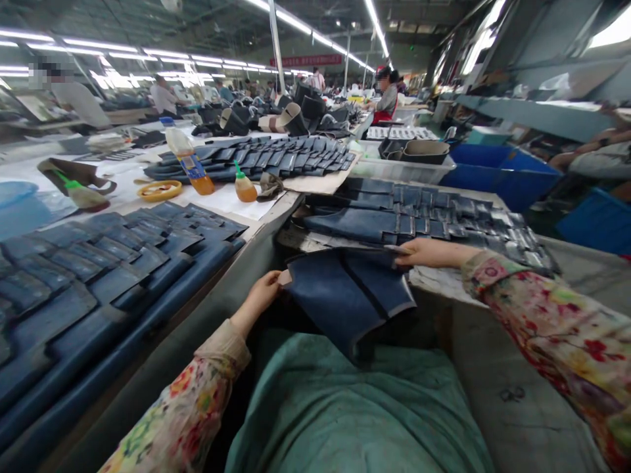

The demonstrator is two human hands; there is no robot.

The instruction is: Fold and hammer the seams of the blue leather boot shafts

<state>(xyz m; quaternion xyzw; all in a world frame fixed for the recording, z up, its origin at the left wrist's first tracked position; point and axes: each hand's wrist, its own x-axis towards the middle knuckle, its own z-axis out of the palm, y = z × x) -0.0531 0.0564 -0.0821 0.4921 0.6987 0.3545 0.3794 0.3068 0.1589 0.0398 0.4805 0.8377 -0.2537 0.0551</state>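
Note:
A dark blue leather panel (323,299) with a black stripe hangs above my green apron (340,407). My left hand (263,292) pinches its left corner, where a small pale tab shows. At the panel's upper right edge, my right hand (424,253) grips with thumb and fingers. Just beyond the right hand lie overlapping rows of similar blue leather pieces (365,223). To the left, another wide spread of overlapped blue pieces (123,256) covers the table.
On the left table stand a bottle of amber liquid (190,164), two green-tipped squeeze bottles (244,184) (81,194) and a yellow dish (159,190). More stacked pieces (266,157) lie behind. Blue bins (503,174) stand at the right. Several people work farther off.

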